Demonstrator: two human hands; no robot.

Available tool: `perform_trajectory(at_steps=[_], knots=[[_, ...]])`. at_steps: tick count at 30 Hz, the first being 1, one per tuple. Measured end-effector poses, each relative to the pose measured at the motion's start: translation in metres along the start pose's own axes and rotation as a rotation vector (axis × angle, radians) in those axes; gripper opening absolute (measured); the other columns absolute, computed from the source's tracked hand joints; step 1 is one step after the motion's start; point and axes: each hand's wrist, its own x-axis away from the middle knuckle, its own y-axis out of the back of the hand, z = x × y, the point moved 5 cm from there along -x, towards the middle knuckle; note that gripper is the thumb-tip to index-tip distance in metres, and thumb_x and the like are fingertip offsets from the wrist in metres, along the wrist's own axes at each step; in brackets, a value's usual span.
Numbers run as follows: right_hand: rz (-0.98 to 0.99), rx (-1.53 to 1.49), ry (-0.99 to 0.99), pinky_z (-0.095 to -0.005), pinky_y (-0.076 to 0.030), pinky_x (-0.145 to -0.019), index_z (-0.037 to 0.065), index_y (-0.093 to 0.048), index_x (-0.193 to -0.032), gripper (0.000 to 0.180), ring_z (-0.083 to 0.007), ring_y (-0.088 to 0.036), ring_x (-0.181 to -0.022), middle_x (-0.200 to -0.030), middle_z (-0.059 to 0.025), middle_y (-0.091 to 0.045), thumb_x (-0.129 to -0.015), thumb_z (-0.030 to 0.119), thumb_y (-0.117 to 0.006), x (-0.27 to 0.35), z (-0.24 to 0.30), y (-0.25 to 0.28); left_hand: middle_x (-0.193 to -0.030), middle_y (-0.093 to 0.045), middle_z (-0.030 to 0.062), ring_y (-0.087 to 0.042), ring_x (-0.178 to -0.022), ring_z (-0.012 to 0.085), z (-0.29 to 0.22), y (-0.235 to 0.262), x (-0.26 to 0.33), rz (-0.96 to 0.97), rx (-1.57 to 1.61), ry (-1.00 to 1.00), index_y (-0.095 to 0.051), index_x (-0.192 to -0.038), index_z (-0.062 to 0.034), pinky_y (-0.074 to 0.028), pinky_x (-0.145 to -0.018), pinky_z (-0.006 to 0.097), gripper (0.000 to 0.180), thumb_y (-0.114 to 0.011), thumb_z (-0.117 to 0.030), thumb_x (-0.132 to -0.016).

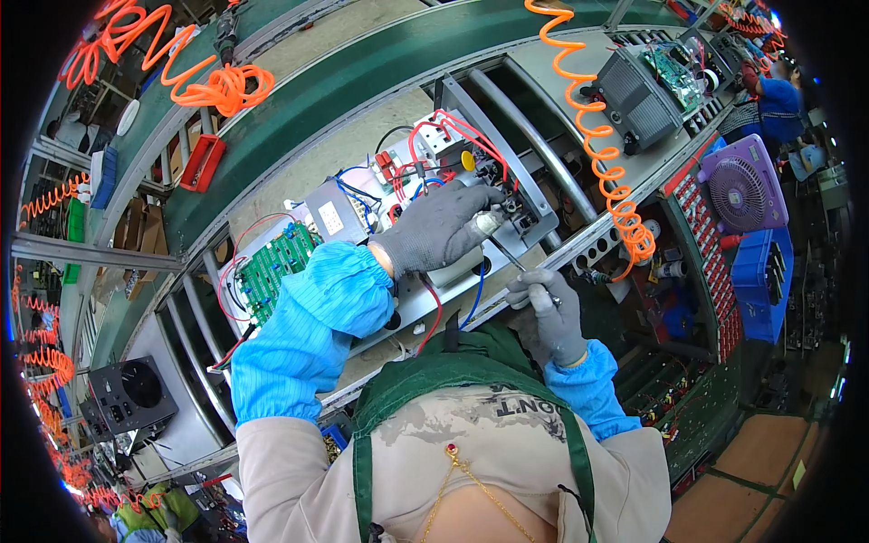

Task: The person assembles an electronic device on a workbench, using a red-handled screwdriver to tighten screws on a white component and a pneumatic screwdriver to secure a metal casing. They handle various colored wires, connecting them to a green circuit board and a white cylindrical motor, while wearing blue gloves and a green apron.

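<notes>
My left hand [439, 226], in a grey glove, reaches over an open electronic unit. Its thumb and fingers close in at dark fittings on the inside of the grey end panel [529, 195]; what they hold there is hidden. In my right hand [554, 317], also gloved, is a slim metal rod-like tool [509, 257], slanting up toward my left fingertips. Its exact kind is unclear. Around my left hand sit red wires [471, 136], a yellow round part [468, 160] and a silver metal box [333, 215]. A green circuit board [276, 271] lies left of them.
An orange coiled air hose [597, 136] hangs right of the unit. Metal rollers [534, 136] run beside it. Beyond stand a finned grey housing [634, 100] and a purple fan [744, 190]. A black box with a fan [136, 394] is at left; a red bin [203, 163] stands behind.
</notes>
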Motion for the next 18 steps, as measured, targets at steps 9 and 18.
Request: perform_trajectory(at_steps=[9,18], knots=[[0.115,0.144,0.153,-0.0290,-0.051,-0.071,-0.002,-0.061,-0.105,0.026,-0.0157,-0.064,-0.078,-0.086,-0.0102,-0.064,-0.093,0.018,-0.052,0.003,-0.008,-0.003,-0.101,-0.054,0.0198,-0.052,-0.096,0.0367,0.013,-0.006,0.000,0.025,-0.001,0.113,-0.051,-0.116,-0.0064,-0.039,-0.084,0.044,0.046,-0.030,-0.044,-0.098],[0.206,0.540,-0.020,-0.0301,-0.050,-0.062,0.004,-0.057,-0.119,0.030,-0.0168,-0.063,-0.067,-0.082,-0.0125,-0.061,-0.090,0.007,-0.050,0.004,-0.030,-0.007,-0.096,-0.052,0.0188,-0.050,-0.090,0.0359,0.016,-0.009,-0.001,0.017,-0.027,0.106,-0.052,-0.115,-0.0091,-0.039,-0.080,0.042,0.040,-0.032,-0.041,-0.099]])
